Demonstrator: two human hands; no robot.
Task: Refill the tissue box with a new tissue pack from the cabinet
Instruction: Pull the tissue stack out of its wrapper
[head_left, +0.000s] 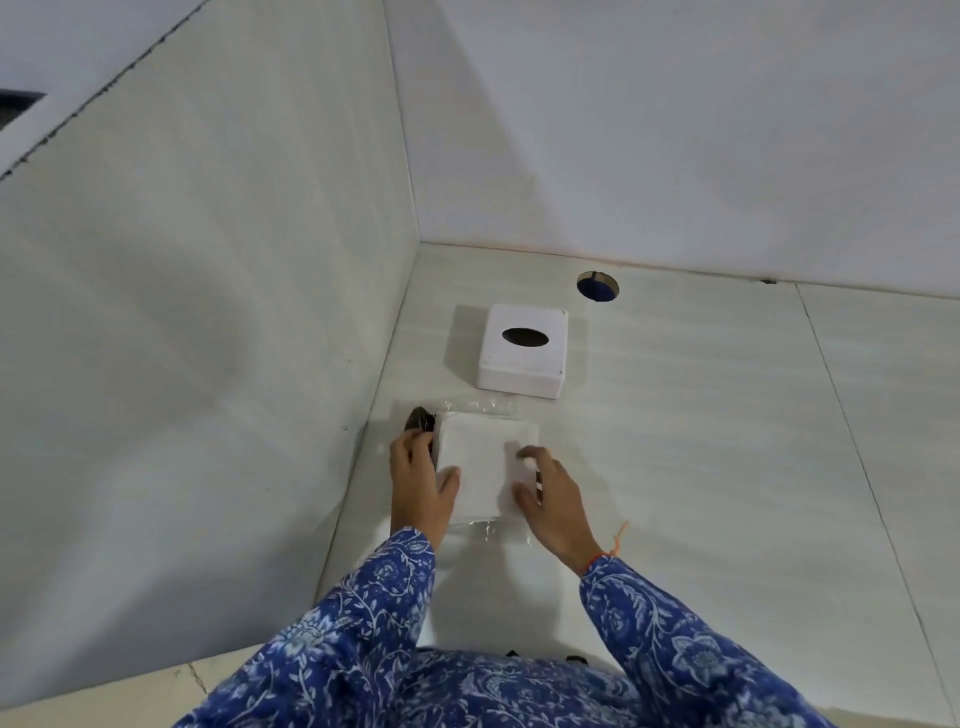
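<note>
A white square tissue box (522, 351) with a dark oval slot on top stands on the pale counter near the corner. In front of it lies a white tissue pack (480, 462) in clear plastic wrap. My left hand (421, 480) grips the pack's left edge, thumb on top. My right hand (550, 499) rests on its right side, fingers bent over the top. A dark patch shows at the pack's far left corner.
A tiled wall (208, 364) rises directly left of the pack, and another wall closes the back. A round hole (598, 286) is cut in the counter (727, 441) behind the box. Blue patterned sleeves fill the bottom of the view.
</note>
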